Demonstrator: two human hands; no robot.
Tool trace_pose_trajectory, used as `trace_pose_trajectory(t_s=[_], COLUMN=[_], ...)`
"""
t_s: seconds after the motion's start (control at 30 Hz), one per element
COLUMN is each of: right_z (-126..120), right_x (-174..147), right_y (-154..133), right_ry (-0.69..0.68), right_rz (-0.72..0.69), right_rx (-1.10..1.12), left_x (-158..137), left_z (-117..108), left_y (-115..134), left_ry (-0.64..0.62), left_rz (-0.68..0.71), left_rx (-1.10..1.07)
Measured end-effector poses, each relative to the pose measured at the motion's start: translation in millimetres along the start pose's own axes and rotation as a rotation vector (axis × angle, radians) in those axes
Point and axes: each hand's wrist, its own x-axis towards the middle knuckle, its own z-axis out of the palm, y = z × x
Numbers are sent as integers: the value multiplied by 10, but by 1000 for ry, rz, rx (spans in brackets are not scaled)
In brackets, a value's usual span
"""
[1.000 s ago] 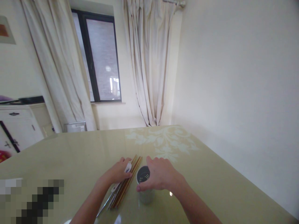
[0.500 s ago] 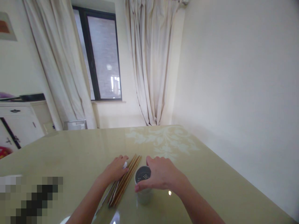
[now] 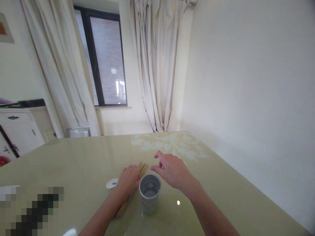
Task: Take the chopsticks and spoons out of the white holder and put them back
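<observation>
Head view: my left hand (image 3: 129, 179) lies over the chopsticks (image 3: 122, 209), fingers curled down; whether they are clamped on them I cannot tell. The sticks' long axis slants from the table's (image 3: 228, 193) near edge rightward to its far edge. Just right of them the grey cup (image 3: 149, 204) stands upright, mouth up. My right hand (image 3: 157, 161), thumb and fingers apart, hangs beyond its rim, toward the far right corner, holding nothing.

Both forearms (image 3: 205, 203) are bare — fingers (image 3: 161, 155) too.
</observation>
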Motion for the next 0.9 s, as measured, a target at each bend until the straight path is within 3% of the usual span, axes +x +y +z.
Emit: trace_pose_trajectory(t_s=[0.13, 0.23, 0.37, 0.5, 0.57, 0.7, 0.8, 0.9], right_z=[3, -8, -43, -47, -47, -126, -260, -380], right_x=[35, 62, 94, 94, 71, -19, -101, -159], right_y=[-11, -7, -3, -63, -128, -234, -212, -128], right_ry=[49, 92, 213, 286, 271, 248, 344, 476], right_rz=[20, 37, 17, -71, -143, -259, -245, -182], right_rx=[25, 50, 185, 548, 799, 1138, 1108, 865], left_x=[-6, 23, 26, -203, -388, -630, -535, -270], left_z=[2, -55, -334, -766, -952, -1144, -1082, -819], left_y=[21, -64, -323, -304, -130, 160, 61, -232], left_ry=[12, 54, 83, 309, 411, 469, 500, 424], left_rz=[26, -43, -93, 77, 167, 275, 233, 69], left_rx=[7, -93, -605, -964, -973, -909, -844, -641])
